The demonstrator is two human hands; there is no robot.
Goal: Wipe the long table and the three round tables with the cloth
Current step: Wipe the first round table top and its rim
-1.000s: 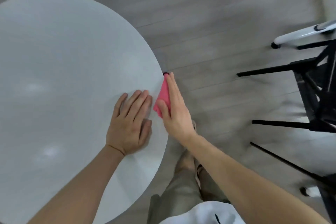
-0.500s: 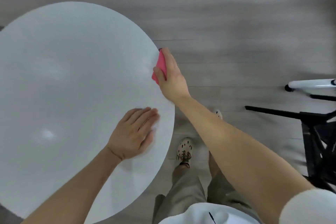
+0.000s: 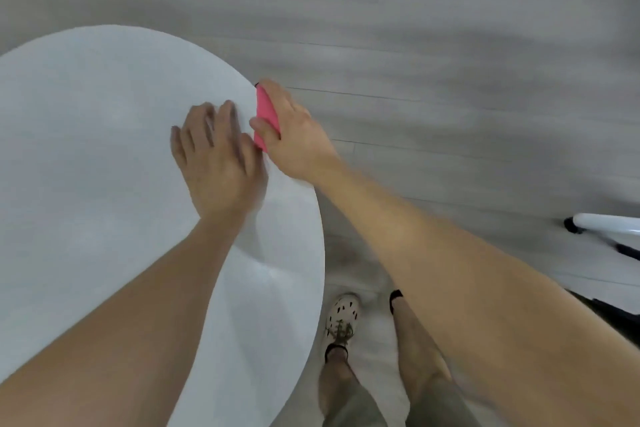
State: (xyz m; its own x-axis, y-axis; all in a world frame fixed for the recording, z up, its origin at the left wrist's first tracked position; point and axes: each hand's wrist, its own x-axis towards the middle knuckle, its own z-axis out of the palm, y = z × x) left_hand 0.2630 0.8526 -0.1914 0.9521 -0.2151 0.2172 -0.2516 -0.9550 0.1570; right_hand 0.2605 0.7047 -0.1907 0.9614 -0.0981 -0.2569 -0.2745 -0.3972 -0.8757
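Observation:
A white round table [image 3: 86, 166] fills the left of the head view. My right hand [image 3: 298, 135] holds the pink cloth [image 3: 266, 114] against the table's right rim, thumb on the top side and fingers down the outer side. My left hand [image 3: 214, 156] lies flat on the tabletop just left of the cloth, fingers straight and blurred. The cloth is mostly hidden under my right hand.
Grey wood-plank floor [image 3: 450, 45] surrounds the table. My feet [image 3: 341, 319] stand close to the table's right edge. A white chair leg with a black caster [image 3: 602, 224] and dark chair legs [image 3: 609, 315] sit at the right edge.
My left hand has slid up along the tabletop to sit right beside the cloth. My right hand still holds the cloth on the rim. The camera view has shifted around the table.

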